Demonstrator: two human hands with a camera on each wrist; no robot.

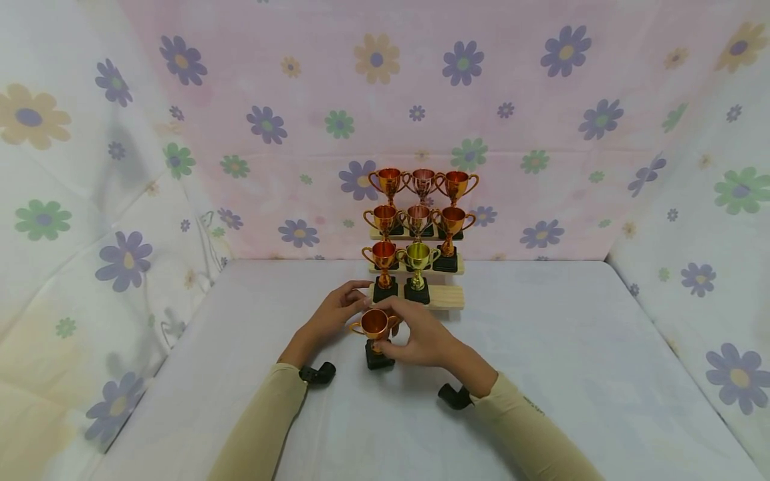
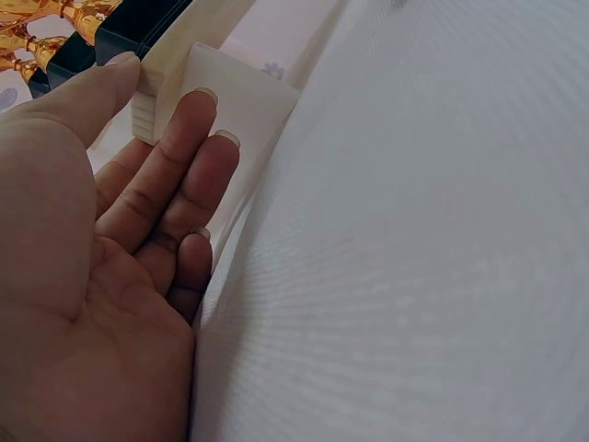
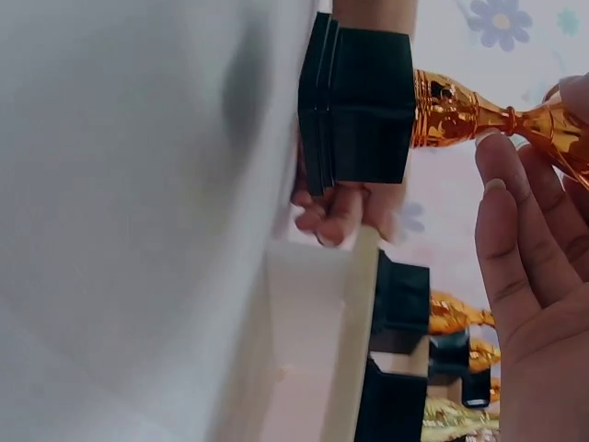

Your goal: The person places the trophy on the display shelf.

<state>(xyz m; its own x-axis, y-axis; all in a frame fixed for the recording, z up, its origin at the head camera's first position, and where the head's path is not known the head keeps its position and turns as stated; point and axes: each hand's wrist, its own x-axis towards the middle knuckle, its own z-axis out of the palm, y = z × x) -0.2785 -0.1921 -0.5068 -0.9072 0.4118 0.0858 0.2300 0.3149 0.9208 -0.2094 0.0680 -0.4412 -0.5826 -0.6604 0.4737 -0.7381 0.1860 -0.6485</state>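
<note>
My right hand (image 1: 421, 337) holds a small orange-gold trophy cup (image 1: 374, 323) with two handles and a black square base, in front of a tiered wooden stand (image 1: 447, 296). In the right wrist view its fingers (image 3: 511, 253) are at the cup's stem, and the black base (image 3: 371, 106) shows just over the white table. My left hand (image 1: 335, 311) is at the left end of the lowest step, fingers loosely bent and holding nothing. In the left wrist view its thumb (image 2: 97, 92) reaches the black base (image 2: 133, 32) of a trophy on that step.
On the lowest step stand an orange trophy (image 1: 383, 256) and a yellow-gold one (image 1: 418, 256), with bare wood to their right. Several orange and rose-coloured trophies, such as the rose cup (image 1: 423, 180), fill the upper steps. Behind hangs a flowered cloth (image 1: 421, 87).
</note>
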